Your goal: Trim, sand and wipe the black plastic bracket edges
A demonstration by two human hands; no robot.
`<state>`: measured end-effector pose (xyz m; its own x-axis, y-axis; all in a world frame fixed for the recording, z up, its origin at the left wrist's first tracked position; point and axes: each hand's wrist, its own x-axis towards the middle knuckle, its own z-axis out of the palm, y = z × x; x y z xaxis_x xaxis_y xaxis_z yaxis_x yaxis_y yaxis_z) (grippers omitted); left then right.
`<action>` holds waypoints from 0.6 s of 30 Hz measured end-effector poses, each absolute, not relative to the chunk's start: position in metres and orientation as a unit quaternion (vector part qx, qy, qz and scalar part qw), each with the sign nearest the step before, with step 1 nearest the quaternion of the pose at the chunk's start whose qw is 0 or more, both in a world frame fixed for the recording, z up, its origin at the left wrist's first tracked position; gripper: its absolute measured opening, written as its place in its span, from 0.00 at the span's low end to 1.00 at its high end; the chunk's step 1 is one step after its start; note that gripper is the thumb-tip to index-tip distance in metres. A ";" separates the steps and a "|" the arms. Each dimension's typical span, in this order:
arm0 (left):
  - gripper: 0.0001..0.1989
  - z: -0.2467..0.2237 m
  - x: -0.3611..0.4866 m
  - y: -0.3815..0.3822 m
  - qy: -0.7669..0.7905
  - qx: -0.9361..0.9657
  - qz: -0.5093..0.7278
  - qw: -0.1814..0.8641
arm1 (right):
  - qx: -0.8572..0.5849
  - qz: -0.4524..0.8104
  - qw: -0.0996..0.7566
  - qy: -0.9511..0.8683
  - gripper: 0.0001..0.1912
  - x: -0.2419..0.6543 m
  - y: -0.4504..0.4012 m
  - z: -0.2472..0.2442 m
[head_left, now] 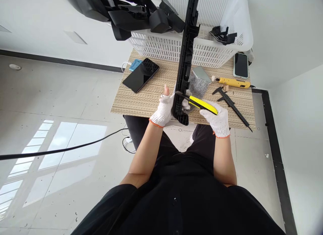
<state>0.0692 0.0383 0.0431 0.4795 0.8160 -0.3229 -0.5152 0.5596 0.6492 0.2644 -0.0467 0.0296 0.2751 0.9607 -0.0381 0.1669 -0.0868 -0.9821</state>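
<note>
A long black plastic part stretches from the near edge of the table up over the white basket. My left hand, in a white glove with bare fingertips, grips its lower end, with some fingers hidden behind the part. My right hand, gloved too, is closed around a yellow and black brush-like or knife-like tool. The dark tip of that tool lies over the black part, close to my left thumb. A grey cloth rests on the table behind the part.
On the striped table are a black phone, a yellow rotary tool, a black caliper and a second phone. A white basket with black parts stands at the back. More black parts hang over its left side.
</note>
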 end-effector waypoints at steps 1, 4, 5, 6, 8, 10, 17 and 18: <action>0.34 0.042 0.069 0.038 0.309 0.240 0.402 0.828 | -0.629 0.379 0.515 -0.441 0.30 0.263 -0.047 0.030; 0.34 0.041 0.068 0.038 0.305 0.241 0.403 0.829 | -0.636 0.370 0.523 -0.430 0.28 0.261 -0.047 0.033; 0.34 0.041 0.068 0.038 0.307 0.242 0.405 0.826 | -0.633 0.381 0.515 -0.435 0.28 0.261 -0.047 0.033; 0.34 0.041 0.068 0.038 0.309 0.243 0.407 0.825 | -0.629 0.394 0.509 -0.436 0.28 0.262 -0.047 0.034; 0.33 0.042 0.068 0.037 0.307 0.245 0.407 0.825 | -0.623 0.415 0.523 -0.408 0.27 0.263 -0.046 0.033; 0.33 0.043 0.068 0.037 0.297 0.246 0.405 0.829 | -0.609 0.427 0.568 -0.352 0.22 0.265 -0.044 0.032; 0.35 0.044 0.066 0.038 0.292 0.234 0.380 0.846 | -0.575 0.435 0.630 -0.289 0.13 0.270 -0.041 0.029; 0.34 0.043 0.065 0.037 0.297 0.234 0.379 0.845 | -0.576 0.436 0.627 -0.293 0.14 0.270 -0.042 0.028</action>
<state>0.0653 0.0370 0.0427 0.5366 0.7794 -0.3234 -0.5015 0.6028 0.6206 0.2703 -0.0415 0.0283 0.4490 0.8832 -0.1352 -0.2091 -0.0432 -0.9769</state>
